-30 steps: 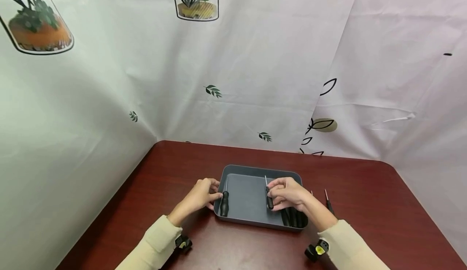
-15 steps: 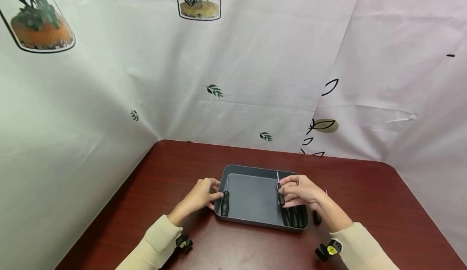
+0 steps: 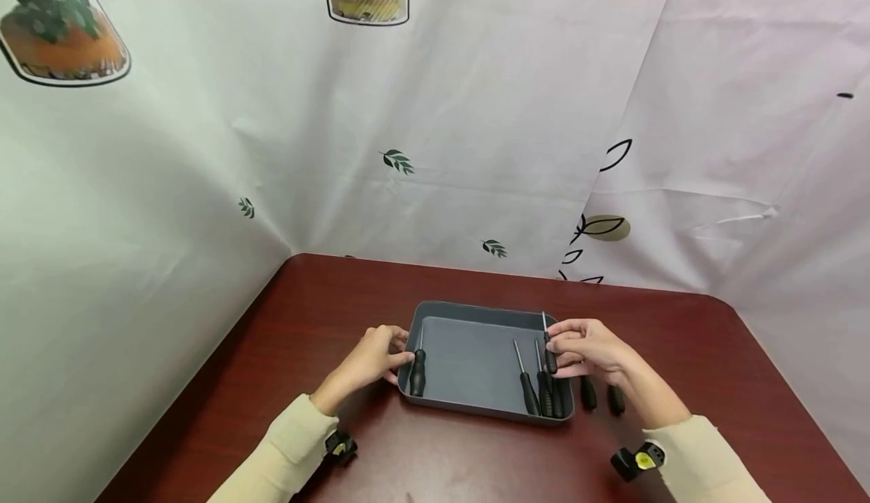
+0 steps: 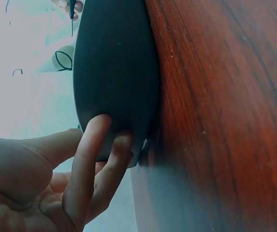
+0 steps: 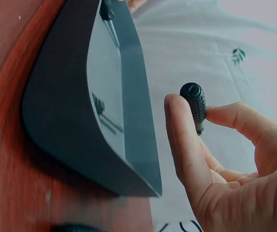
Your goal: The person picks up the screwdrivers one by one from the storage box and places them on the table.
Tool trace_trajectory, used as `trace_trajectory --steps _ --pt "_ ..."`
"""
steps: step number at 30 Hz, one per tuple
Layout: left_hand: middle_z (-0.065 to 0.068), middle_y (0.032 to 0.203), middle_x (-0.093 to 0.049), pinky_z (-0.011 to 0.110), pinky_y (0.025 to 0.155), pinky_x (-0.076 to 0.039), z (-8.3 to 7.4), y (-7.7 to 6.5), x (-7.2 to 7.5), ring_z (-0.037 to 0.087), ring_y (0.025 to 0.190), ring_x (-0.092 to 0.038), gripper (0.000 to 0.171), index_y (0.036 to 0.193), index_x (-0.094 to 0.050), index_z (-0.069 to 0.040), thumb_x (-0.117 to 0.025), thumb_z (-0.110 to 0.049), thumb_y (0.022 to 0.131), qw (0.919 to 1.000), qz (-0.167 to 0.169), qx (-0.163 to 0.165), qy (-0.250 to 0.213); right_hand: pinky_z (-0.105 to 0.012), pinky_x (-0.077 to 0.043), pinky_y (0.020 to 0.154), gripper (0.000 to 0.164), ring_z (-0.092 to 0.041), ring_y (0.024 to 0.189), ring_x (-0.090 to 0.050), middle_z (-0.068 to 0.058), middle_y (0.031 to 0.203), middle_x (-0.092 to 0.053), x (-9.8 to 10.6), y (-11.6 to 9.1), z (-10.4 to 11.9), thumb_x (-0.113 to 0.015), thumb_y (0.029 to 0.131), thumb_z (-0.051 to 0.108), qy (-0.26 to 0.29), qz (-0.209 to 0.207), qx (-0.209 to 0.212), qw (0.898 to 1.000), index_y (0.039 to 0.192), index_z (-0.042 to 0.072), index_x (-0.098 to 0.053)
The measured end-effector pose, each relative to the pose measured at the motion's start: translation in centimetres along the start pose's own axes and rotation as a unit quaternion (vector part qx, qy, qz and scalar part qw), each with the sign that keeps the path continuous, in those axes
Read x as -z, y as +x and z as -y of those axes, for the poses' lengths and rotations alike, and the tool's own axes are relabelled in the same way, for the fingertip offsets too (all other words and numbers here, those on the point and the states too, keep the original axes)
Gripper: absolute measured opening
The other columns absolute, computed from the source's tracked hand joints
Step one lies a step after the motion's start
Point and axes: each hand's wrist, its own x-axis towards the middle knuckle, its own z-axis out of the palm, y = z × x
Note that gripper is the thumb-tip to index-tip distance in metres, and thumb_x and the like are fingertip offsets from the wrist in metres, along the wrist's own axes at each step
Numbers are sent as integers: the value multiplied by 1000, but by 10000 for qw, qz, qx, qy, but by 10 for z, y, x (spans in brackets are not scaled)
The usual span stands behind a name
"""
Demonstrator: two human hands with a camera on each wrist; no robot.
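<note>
A dark grey rectangular tray point(image 3: 476, 408) lies on the table, and my left hand point(image 3: 370, 356) grips its left wall. In the left wrist view, fingers point(image 4: 92, 140) press the tray's outer side while the thumb goes behind the rim. Between thumb and fingers my right hand point(image 3: 590, 350) pinches a small black-handled screwdriver point(image 3: 550, 356), shaft pointing away, above the tray's right side. The right wrist view shows its ribbed handle point(image 5: 195, 104) clear of the rim. One screwdriver point(image 3: 418, 373) lies along the tray's left side. Several more, including a slim one point(image 3: 529, 393), lie at its right end.
Right of the tray, two black screwdriver handles point(image 3: 588, 394) show on the reddish-brown table point(image 3: 367, 284), partly hidden by my right hand and wrist. A printed white cloth point(image 3: 442, 208) hangs behind the table and along its sides.
My right hand has moved right with the screwdriver, from over the tray's middle to its right side. Screwdrivers at the tray's right end have come into fuller view. The left hand stays at the wall.
</note>
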Motion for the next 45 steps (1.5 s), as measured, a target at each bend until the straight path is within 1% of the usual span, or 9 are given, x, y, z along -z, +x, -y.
trace_trajectory --steps 5,11,17,23,28,33,36,40,45 --pt "19 96 -67 31 47 -59 -3 2 3 23 76 -68 37 120 -60 15 -74 1 88 10000 26 34 36 -41 -63 71 33 -15 69 -66 -4 91 -70 15 -6 3 -60 93 0 0 -123 3 9999 122 -12 -50" --pt "19 97 -67 31 46 -59 -5 2 1 22 74 -68 37 120 -60 15 -74 1 88 10000 38 56 59 -40 -64 72 24 -16 72 -68 -2 91 -70 34 -18 -1 -59 94 0 -63 -184 -10 9998 117 -6 -54" --pt "18 97 -66 31 47 -60 -2 1 -3 21 72 -68 38 121 -59 16 -73 2 89 9998 82 111 -129 -39 -64 73 19 -16 76 -68 -2 92 -69 51 -29 -9 -58 95 1 -55 -79 -22 10000 114 -1 -58" --pt "20 96 -65 30 47 -60 -2 1 -2 19 69 -67 37 120 -58 18 -72 3 89 9998 121 -107 -117 -41 -63 75 18 -17 81 -69 -3 96 -68 68 -39 -14 -56 97 2 -155 -52 -32 9999 115 3 -60" --pt "18 96 -66 32 47 -60 -5 4 -3 21 71 -68 37 120 -60 15 -74 3 88 9999 17 90 -137 -40 -63 75 19 -17 80 -68 -2 98 -66 82 -43 -17 -54 98 2 -227 40 -5 9997 114 7 -61" --pt "19 97 -66 33 47 -60 -6 5 -3 23 73 -68 38 121 -60 15 -74 3 88 9998 22 146 -139 -37 -63 76 21 -16 81 -70 -1 98 -69 95 -47 -23 -51 100 1 75 278 -8 9996 110 13 -64" --pt "19 98 -66 33 47 -60 -6 4 -3 23 73 -68 38 122 -59 15 -74 2 88 9998 44 140 -128 -37 -63 76 22 -16 82 -70 -1 97 -69 101 -50 -28 -50 99 0 108 316 -39 9994 109 14 -64" --pt "19 98 -66 33 47 -60 -6 4 -2 23 73 -68 38 121 -59 15 -73 3 88 9998 60 108 -126 -35 -63 75 21 -14 80 -69 -1 97 -67 107 -53 -32 -51 98 0 -73 254 -93 9996 107 14 -64" --pt "17 95 -67 32 47 -60 -4 4 -2 24 74 -68 36 119 -60 15 -73 3 88 9998 90 55 -141 -33 -62 73 17 -12 79 -67 -2 96 -66 113 -56 -40 -53 97 1 -292 100 -183 9994 108 10 -63"
